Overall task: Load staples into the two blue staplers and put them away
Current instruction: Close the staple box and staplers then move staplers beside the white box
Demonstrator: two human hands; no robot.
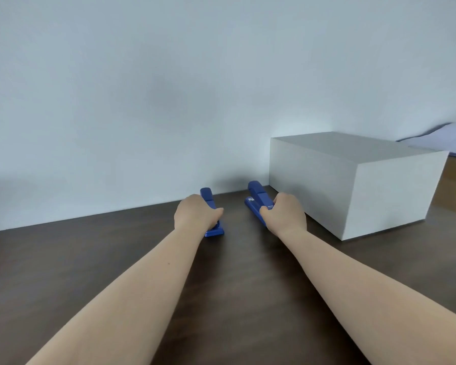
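Two blue staplers lie on the dark wooden table near the wall, both pointing away from me. My left hand is wrapped around the left stapler, whose base sticks out below the hand. The right stapler lies a short way to the right, and my right hand grips its near end. Both staplers rest on the table top. My fingers hide the middle of each one. No staples are in view.
A large white box stands on the table just right of my right hand, against the pale wall. Pale cloth or paper lies behind it at the far right.
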